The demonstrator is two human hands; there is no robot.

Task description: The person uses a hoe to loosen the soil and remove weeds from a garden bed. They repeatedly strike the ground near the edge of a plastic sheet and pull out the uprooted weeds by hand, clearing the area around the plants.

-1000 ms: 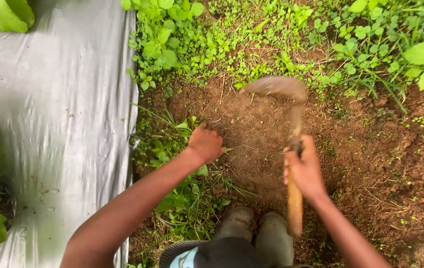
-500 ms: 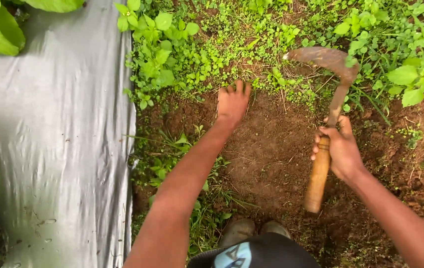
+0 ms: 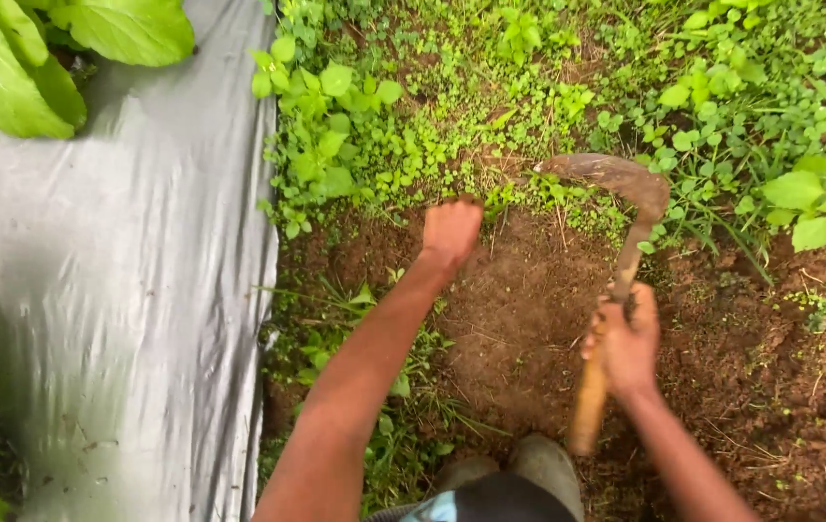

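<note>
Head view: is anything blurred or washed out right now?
Head view: both hands, left and right, smear with motion; the hoe blade is soft; the grey plastic sheet shows mild sheen and a dark shadow at lower left; the weeds stay fairly sharp.

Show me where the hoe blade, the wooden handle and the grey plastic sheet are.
hoe blade (image 3: pixel 616 176): head view, middle of the curved metal.
wooden handle (image 3: pixel 588 414): head view, lower end below the right hand.
grey plastic sheet (image 3: pixel 132 271): head view, bare middle.

Bare soil ahead of you, weeds and sheeting around it

You have open bare soil (image 3: pixel 519 319) between your left hand (image 3: pixel 449 232) and right hand (image 3: pixel 625 338). Dense weeds (image 3: pixel 451 135) block the far edge, the hoe (image 3: pixel 616 251) crosses the right side, and grey plastic sheeting (image 3: pixel 123 290) borders the left.
</note>
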